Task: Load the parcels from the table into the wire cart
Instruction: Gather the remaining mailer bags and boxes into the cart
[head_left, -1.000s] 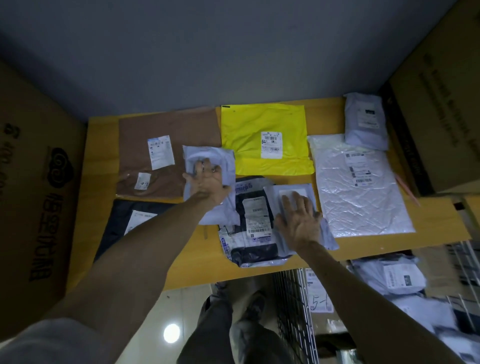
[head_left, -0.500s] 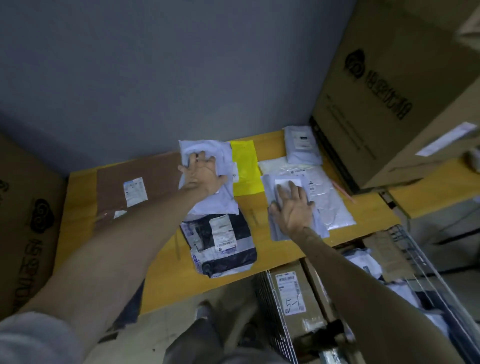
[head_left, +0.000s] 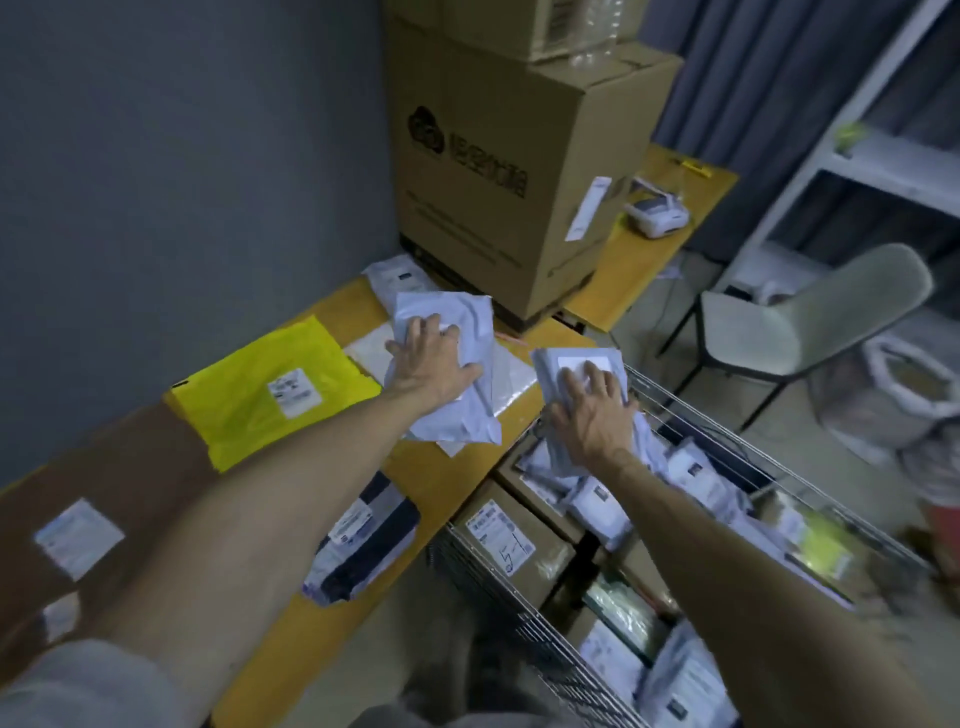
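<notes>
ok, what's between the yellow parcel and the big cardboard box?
Head view: the left hand rests on a pale mailer, over a flat white parcel; a small grey mailer lies farther back.

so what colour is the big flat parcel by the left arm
The parcel is bright yellow, head view.
</notes>
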